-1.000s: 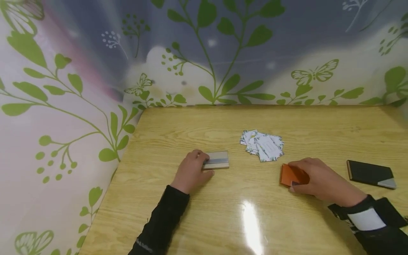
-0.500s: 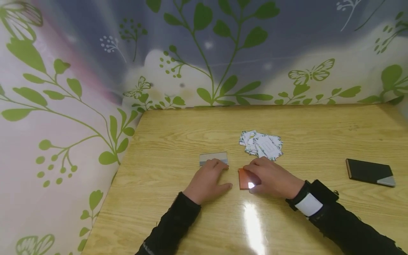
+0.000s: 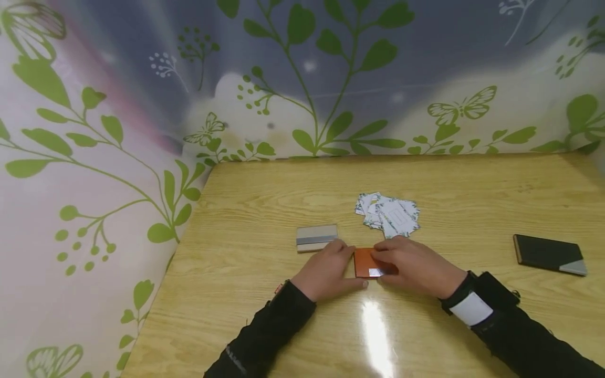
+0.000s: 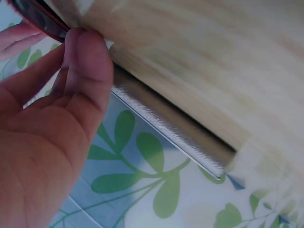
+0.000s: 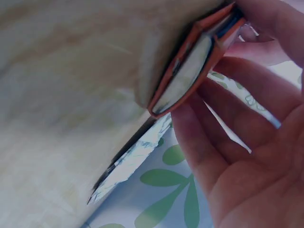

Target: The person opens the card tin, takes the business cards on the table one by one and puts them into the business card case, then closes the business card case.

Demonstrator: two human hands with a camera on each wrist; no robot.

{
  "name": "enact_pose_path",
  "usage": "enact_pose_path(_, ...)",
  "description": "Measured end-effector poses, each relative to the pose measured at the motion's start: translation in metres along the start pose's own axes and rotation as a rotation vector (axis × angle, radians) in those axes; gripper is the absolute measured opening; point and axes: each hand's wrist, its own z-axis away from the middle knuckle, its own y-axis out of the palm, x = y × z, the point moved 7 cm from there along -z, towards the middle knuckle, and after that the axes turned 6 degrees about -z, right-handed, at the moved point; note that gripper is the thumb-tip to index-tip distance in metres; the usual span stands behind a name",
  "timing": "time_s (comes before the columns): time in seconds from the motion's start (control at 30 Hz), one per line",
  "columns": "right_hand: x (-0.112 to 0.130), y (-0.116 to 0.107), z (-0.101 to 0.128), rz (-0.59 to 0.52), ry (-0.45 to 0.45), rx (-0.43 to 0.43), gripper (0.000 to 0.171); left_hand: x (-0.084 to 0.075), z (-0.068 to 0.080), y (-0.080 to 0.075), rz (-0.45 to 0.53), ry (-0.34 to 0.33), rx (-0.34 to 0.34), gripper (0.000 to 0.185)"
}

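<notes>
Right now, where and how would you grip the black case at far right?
I'd take the black case at mid-length, across its narrow width, thumb on the near long edge, fingers on the far one, from above on the near side. It lies flat, longer than wide, clear of other things. The right hand grips the orange wallet, so would need freeing first.

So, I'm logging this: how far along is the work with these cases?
Possibly done: the beige rectangular case with a silver band lies flat on the table. In hand: the right hand grips the orange rectangular case; the left hand is at its left end. Perhaps remaining: the black rectangular case with a silver corner lies apart, and the white leaf-patterned cards lie loosely piled.
</notes>
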Motion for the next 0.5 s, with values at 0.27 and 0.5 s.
enact_pose_path(0.27,0.003,-0.002,-0.002,0.018,-0.09,0.017,0.038,0.0,-0.007,0.002,0.056,-0.04,0.023,0.063)
enact_pose_path(0.5,-0.005,-0.014,-0.009,-0.104,-0.015,0.008,0.028,0.001,-0.009,0.006,0.113,-0.049,0.065,0.078)
